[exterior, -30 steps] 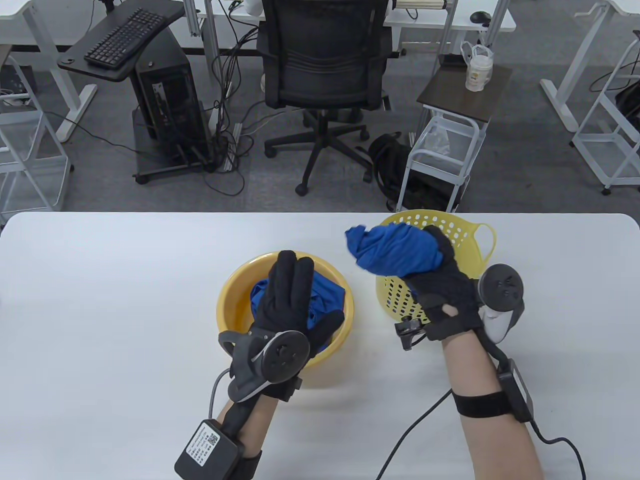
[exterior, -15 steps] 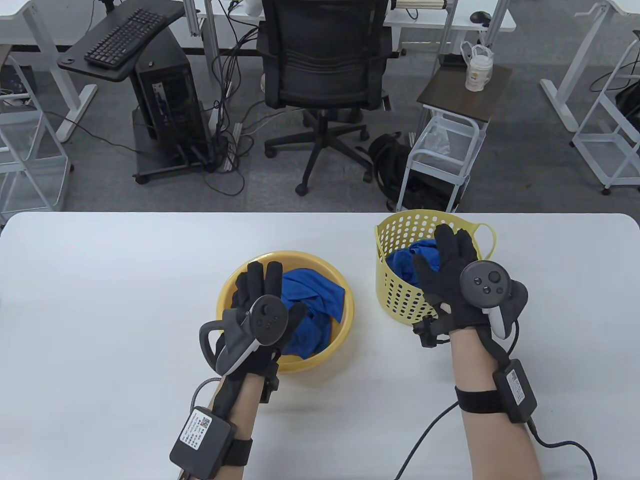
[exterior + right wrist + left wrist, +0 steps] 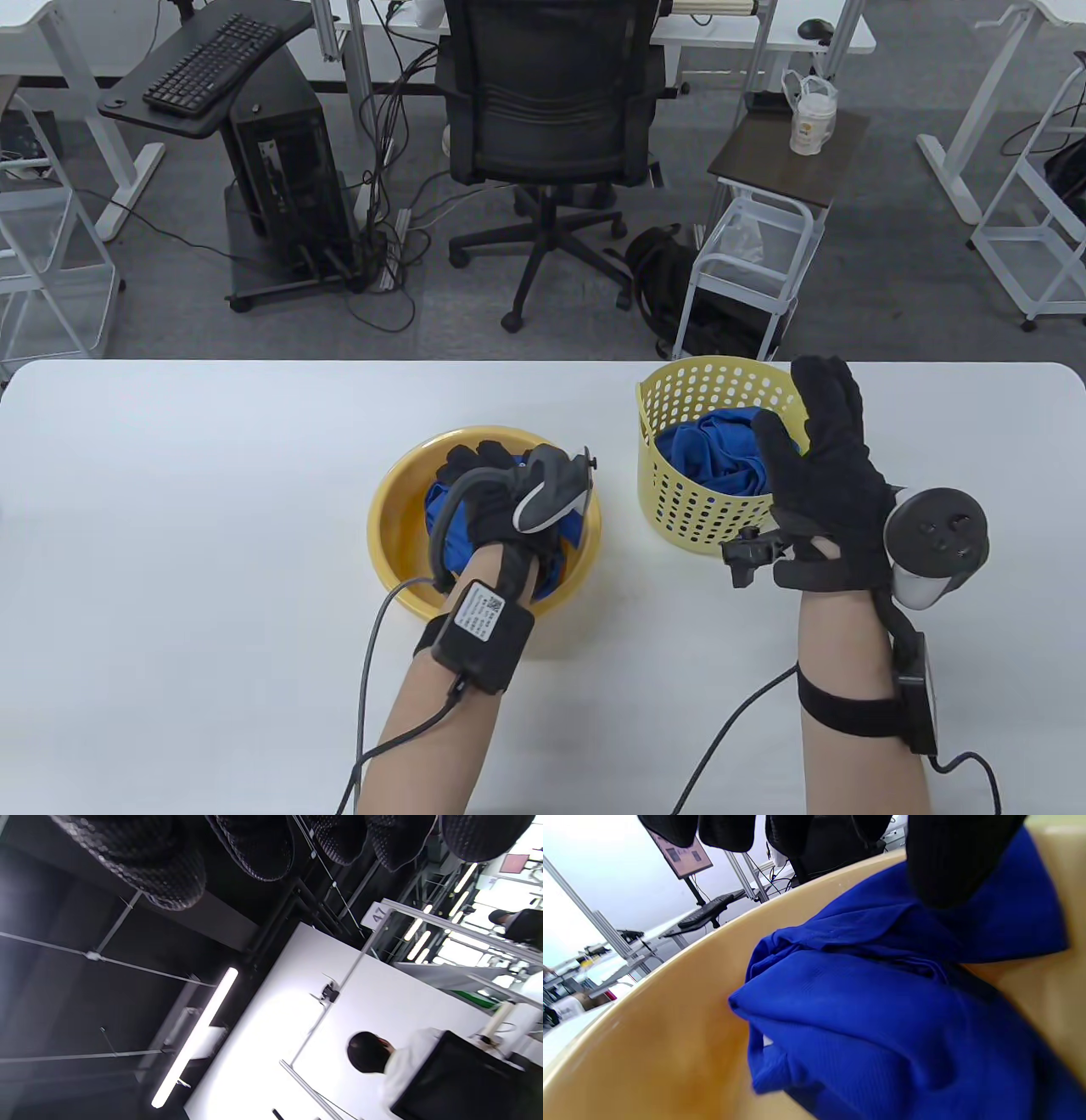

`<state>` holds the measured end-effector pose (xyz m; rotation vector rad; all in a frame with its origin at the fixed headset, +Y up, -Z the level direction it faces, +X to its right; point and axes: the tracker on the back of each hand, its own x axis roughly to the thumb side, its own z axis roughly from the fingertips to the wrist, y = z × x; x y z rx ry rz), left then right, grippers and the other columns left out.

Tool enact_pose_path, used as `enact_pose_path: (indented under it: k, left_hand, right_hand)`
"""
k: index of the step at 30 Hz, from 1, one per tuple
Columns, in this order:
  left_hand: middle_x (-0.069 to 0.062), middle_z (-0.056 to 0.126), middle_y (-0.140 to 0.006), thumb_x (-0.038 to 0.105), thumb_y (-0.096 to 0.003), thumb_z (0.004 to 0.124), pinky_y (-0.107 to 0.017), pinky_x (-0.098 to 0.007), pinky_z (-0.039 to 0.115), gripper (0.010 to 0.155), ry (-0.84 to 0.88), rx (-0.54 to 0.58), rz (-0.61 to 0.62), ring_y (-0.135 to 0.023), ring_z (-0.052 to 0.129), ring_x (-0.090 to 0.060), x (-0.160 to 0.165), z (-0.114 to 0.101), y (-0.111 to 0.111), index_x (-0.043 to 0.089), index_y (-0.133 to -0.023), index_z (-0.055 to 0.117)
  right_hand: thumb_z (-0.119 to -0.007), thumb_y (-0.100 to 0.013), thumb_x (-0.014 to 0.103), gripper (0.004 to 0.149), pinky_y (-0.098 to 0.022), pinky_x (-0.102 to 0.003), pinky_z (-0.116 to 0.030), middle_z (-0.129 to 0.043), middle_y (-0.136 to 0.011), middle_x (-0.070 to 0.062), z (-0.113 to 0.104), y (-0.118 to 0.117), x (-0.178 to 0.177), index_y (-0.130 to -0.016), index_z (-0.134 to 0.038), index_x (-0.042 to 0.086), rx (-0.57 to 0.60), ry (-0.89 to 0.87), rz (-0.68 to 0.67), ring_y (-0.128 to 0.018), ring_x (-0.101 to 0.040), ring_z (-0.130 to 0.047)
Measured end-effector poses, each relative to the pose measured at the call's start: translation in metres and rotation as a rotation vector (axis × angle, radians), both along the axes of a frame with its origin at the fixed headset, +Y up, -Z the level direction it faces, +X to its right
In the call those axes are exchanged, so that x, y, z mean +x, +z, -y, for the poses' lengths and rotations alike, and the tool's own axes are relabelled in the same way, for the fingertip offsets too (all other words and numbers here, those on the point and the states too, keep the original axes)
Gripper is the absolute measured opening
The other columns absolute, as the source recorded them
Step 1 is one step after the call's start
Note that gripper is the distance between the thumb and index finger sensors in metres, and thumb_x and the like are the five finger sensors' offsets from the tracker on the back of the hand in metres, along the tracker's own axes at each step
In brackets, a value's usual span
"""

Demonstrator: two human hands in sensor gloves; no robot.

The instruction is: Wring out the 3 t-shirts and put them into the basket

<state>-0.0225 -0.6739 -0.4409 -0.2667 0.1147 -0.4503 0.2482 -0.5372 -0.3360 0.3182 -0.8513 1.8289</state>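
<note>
Since half a second ago our left hand (image 3: pixel 496 501) drops into the yellow basin (image 3: pixel 399 501), fingers curled on the blue t-shirts (image 3: pixel 882 1014) there; our right hand (image 3: pixel 827 475) lifts clear of the basket (image 3: pixel 679 501), fingers spread, holding nothing; one blue t-shirt (image 3: pixel 713 454) lies inside that basket on the table (image 3: pixel 187 526).

Both gloves look like matt black knit, the right hand (image 3: pixel 827 492) showing a slightly nubbly weave up close. The blue t-shirt in the basin (image 3: pixel 882 1018) is a fine-ribbed cloth with a soft sheen, no gloss. The yellow basin (image 3: pixel 399 509) is smooth plastic, a bit shiny on the inner wall. The basket (image 3: pixel 679 501) is pale yellow plastic punched with holes. The table (image 3: pixel 187 509) top is smooth matt white.
</note>
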Motion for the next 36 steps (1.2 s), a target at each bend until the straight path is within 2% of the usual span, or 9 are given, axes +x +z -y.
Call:
enact_pose_path:
  k: [5,7,9,14,19,22,25,28,36]
  left_hand:
    - [-0.009,0.043,-0.132,0.061,-0.0546,0.081,-0.079,-0.071,0.044,0.079,0.085,-0.113,-0.056,-0.116,0.047,-0.047,0.01,0.022,-0.021,0.043,-0.118,0.038]
    - [-0.004,0.048,-0.132,0.057,-0.0603,0.071,-0.079,-0.072,0.04,0.057,0.062,-0.126,-0.093,-0.118,0.047,-0.045,0.007,0.022,-0.022,0.048,-0.113,0.052]
    - [-0.002,0.065,-0.125,0.048,-0.0611,0.072,-0.078,-0.071,0.046,0.04,0.096,-0.005,-0.099,-0.113,0.064,-0.041,0.002,0.013,-0.018,0.046,-0.101,0.071]
    - [-0.004,0.093,-0.103,0.045,-0.0625,0.069,-0.072,-0.058,0.073,0.04,0.265,0.112,-0.161,-0.086,0.097,-0.032,-0.04,-0.053,0.001,0.04,-0.102,0.07]
    - [-0.007,0.102,-0.089,0.043,-0.064,0.068,-0.065,-0.053,0.08,0.041,0.758,0.382,-0.22,-0.072,0.105,-0.028,-0.102,-0.135,0.04,0.033,-0.104,0.069]
    - [-0.007,0.103,-0.087,0.042,-0.0651,0.067,-0.064,-0.052,0.08,0.041,1.093,0.502,-0.199,-0.071,0.105,-0.027,-0.132,-0.171,0.07,0.031,-0.104,0.067]
    - [-0.003,0.099,-0.093,0.043,-0.0667,0.065,-0.067,-0.052,0.079,0.041,1.444,0.559,-0.029,-0.077,0.103,-0.026,-0.147,-0.197,0.095,0.03,-0.106,0.064]
    - [0.001,0.093,-0.101,0.045,-0.0683,0.061,-0.071,-0.051,0.076,0.041,1.664,0.571,0.106,-0.084,0.099,-0.023,-0.149,-0.216,0.113,0.033,-0.108,0.06]
    - [0.012,0.081,-0.114,0.051,-0.0712,0.054,-0.079,-0.049,0.07,0.042,1.959,0.283,0.579,-0.102,0.086,-0.016,-0.094,-0.253,0.155,0.041,-0.111,0.05]
  right_hand:
    - [-0.082,-0.061,0.042,0.071,-0.052,-0.085,-0.054,-0.045,-0.107,-0.048,-0.006,0.009,0.006,-0.111,-0.056,-0.001,0.036,-0.021,-0.002,-0.089,-0.078,-0.05]
    - [-0.081,-0.061,0.042,0.071,-0.051,-0.085,-0.054,-0.045,-0.107,-0.048,-0.006,0.008,0.005,-0.111,-0.056,-0.001,0.031,-0.016,-0.009,-0.089,-0.078,-0.051]
    - [-0.081,-0.062,0.042,0.07,-0.051,-0.085,-0.054,-0.045,-0.107,-0.048,-0.004,0.006,0.004,-0.111,-0.056,-0.001,0.02,-0.009,-0.014,-0.089,-0.078,-0.051]
    - [-0.081,-0.061,0.042,0.07,-0.052,-0.085,-0.054,-0.046,-0.107,-0.048,0.0,0.001,0.0,-0.111,-0.057,-0.002,-0.014,-0.026,-0.043,-0.088,-0.078,-0.051]
    - [-0.081,-0.061,0.042,0.07,-0.051,-0.084,-0.057,-0.052,-0.105,-0.047,0.027,-0.021,-0.03,-0.109,-0.057,-0.003,-0.084,0.132,-0.011,-0.087,-0.076,-0.056]
    - [-0.082,-0.061,0.044,0.077,-0.054,-0.083,-0.056,-0.046,-0.108,-0.047,0.056,-0.041,-0.065,-0.114,-0.048,0.0,-0.235,0.402,-0.158,-0.091,-0.077,-0.051]
    - [-0.083,-0.06,0.046,0.088,-0.056,-0.085,-0.048,-0.032,-0.111,-0.048,0.073,-0.052,-0.086,-0.116,-0.033,0.0,-0.389,0.529,-0.312,-0.094,-0.078,-0.037]
    - [-0.087,-0.058,0.048,0.095,-0.058,-0.086,-0.043,-0.028,-0.112,-0.048,0.075,-0.054,-0.092,-0.116,-0.028,0.001,-0.383,0.542,-0.374,-0.095,-0.077,-0.031]
    - [-0.095,-0.045,0.054,0.119,-0.059,-0.085,-0.028,-0.011,-0.112,-0.045,0.085,-0.05,-0.113,-0.113,-0.013,0.002,-0.282,0.684,-0.546,-0.093,-0.073,-0.008]
